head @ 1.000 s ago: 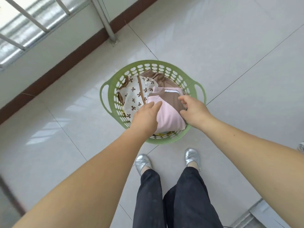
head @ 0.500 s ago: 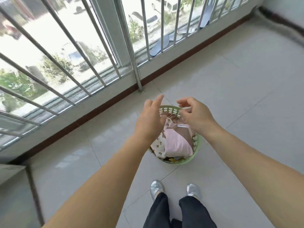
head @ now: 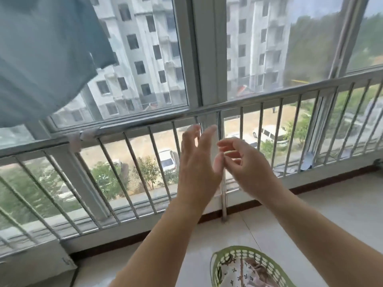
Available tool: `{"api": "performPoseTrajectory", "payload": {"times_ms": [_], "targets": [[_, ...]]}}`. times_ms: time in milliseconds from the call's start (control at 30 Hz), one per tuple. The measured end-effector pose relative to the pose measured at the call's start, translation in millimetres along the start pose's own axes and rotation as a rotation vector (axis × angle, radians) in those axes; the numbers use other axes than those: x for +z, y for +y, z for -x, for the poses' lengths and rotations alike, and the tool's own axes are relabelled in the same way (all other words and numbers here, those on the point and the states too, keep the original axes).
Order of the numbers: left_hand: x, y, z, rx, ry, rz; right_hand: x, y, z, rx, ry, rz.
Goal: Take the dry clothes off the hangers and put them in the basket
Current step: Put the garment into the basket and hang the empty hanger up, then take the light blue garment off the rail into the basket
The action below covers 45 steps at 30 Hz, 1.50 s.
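Note:
A grey-blue garment [head: 41,52] hangs at the upper left, its hanger out of view. The green plastic basket [head: 219,255] sits on the floor at the bottom edge, holding a white patterned cloth [head: 234,272] and other folded clothes. My left hand [head: 196,160] is raised in front of the railing with its fingers straight and spread, holding nothing. My right hand [head: 246,162] is raised just beside it, fingers loosely curled, also empty. Both hands are well above the basket and to the right of the hanging garment.
A metal railing [head: 228,106] with vertical bars runs across in front of a large window [head: 207,48]. A low white ledge [head: 35,266] stands at the lower left. Pale floor tiles [head: 331,214] spread to the right of the basket.
Both hands let go of the pink garment in the basket and rose to railing height. The view tilted up from the floor to the window and the hanging garment.

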<state>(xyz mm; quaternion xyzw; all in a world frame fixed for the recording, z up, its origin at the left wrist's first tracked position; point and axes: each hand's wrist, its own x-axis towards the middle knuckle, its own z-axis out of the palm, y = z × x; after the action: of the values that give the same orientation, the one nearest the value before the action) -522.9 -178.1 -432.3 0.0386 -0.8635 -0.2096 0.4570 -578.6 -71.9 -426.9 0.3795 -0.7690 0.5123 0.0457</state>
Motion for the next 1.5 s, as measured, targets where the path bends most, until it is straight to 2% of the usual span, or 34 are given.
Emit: {"api": "performPoseTrajectory", "payload": {"times_ms": [200,400,533,633,733,800,867,1000,1100,1200,1300,1367,1500], "targets": [[-89.6,43.6,-59.5,0.185,0.327,-0.138,-25.3,-95.4,-35.5,-0.274,0.033,-0.048],[-178.9,59.5,-103.1,0.226,0.454,-0.388,-30.9,-175.0,-66.2,-0.472,0.018,0.007],[-236.3,65.7,-138.2,0.286,0.550,-0.696,-27.5,-222.8,-88.7,-0.565,0.032,0.048],[-286.0,72.6,-172.3,0.331,0.713,-0.963,-25.1,-262.7,-111.0,-0.644,0.076,0.050],[-333.8,79.2,-202.5,0.194,0.813,-1.157,-26.4,-302.5,-132.2,-0.713,0.163,0.053],[-361.7,79.5,-221.3,-0.005,0.737,-1.006,-26.3,-331.6,-145.0,-0.750,0.226,0.049],[-380.5,83.1,-233.2,-0.121,0.643,-0.654,-27.8,-359.9,-155.0,-0.770,0.280,0.030],[-384.9,67.7,-240.7,0.016,0.692,-0.274,-28.4,-411.7,-169.1,-0.764,0.343,-0.103],[-361.0,58.7,-231.0,0.095,0.531,0.013,-28.0,-435.1,-170.1,-0.775,0.259,-0.138],[-341.8,45.0,-226.4,0.153,0.227,0.210,-27.6,-447.7,-171.5,-0.691,0.219,0.074],[-329.8,31.9,-234.2,0.175,0.045,0.242,-25.0,-449.8,-181.3,-0.588,0.279,0.551],[-327.0,28.1,-238.8,0.150,0.023,0.287,-21.5,-443.5,-192.5,-0.604,0.382,0.787],[-326.3,20.1,-252.2,0.093,0.146,0.376,-24.2,-423.7,-209.7,-0.622,0.528,0.913]]}}
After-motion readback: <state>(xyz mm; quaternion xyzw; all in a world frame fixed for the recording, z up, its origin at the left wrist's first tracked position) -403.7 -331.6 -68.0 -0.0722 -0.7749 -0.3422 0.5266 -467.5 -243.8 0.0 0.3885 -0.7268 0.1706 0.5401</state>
